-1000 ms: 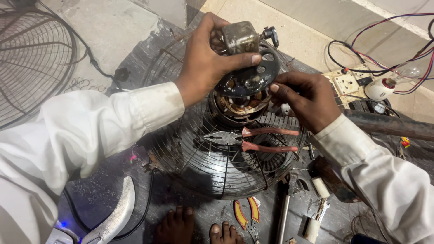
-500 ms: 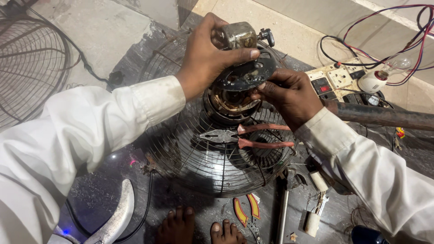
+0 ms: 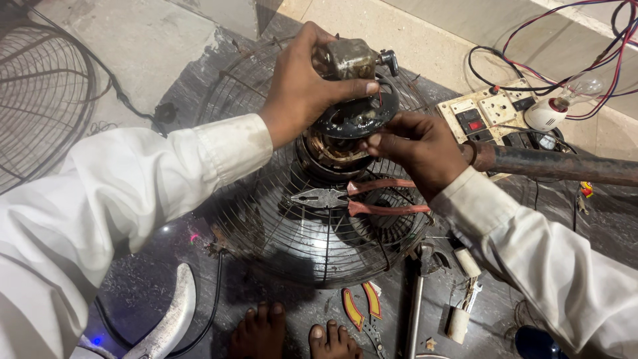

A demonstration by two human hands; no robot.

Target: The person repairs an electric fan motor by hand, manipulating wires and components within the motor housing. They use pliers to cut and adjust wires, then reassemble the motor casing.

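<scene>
Since half second ago: view shifts, hands barely move. Left hand still clasped around dull metal gear housing atop fan motor; right hand pinches glossy black round cover. Motor sits on domed wire fan guard; red-handled pliers lie across wires.

The left hand grips the grey housing on top of the fan motor, thumb across its front. The right hand pinches the edge of the black motor cover. The motor sits on a round wire fan guard lying on the floor. Red-handled pliers rest on the guard, just below the right hand. A switch board lies beside a rusty pipe.
</scene>
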